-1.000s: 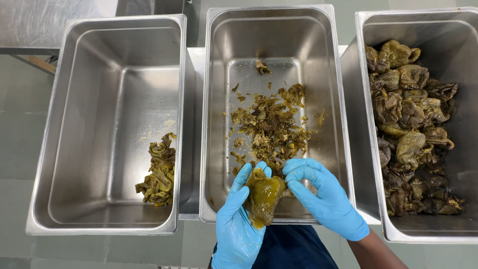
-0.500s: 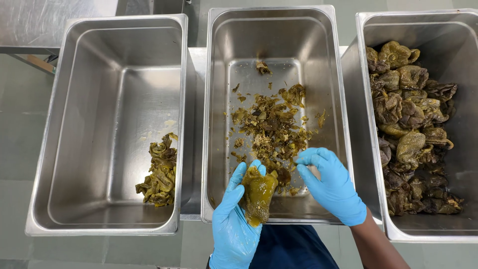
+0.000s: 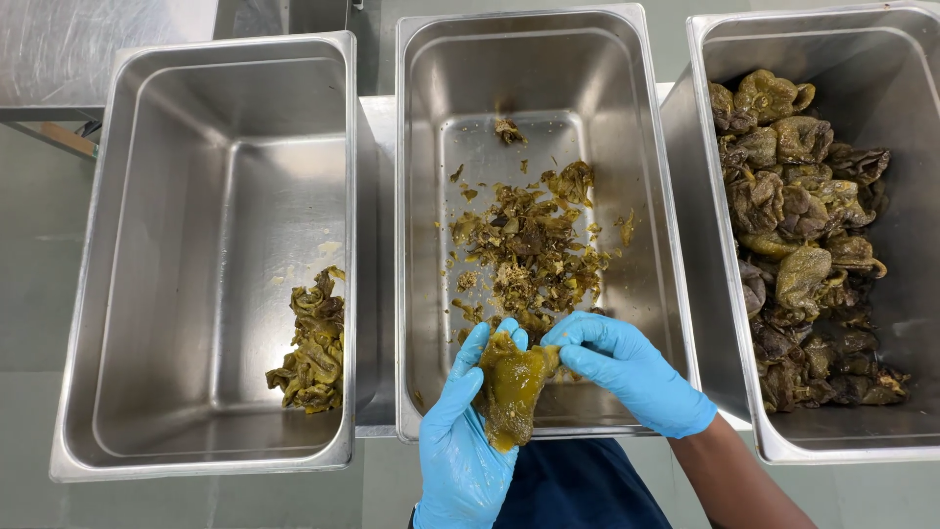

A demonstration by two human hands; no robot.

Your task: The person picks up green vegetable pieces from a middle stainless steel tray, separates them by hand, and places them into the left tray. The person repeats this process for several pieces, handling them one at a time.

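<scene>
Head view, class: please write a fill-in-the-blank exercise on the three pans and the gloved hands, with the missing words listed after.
1. Both hands, left and right, wear gloves coloured ____.
2. The hands hold a pepper over the ____ pan of the three.
3. The pan heaped with whole peppers stands on the ____.
4. The left pan holds a ____ pile of peeled peppers than the right pan.

Missing words: blue; middle; right; smaller
</scene>
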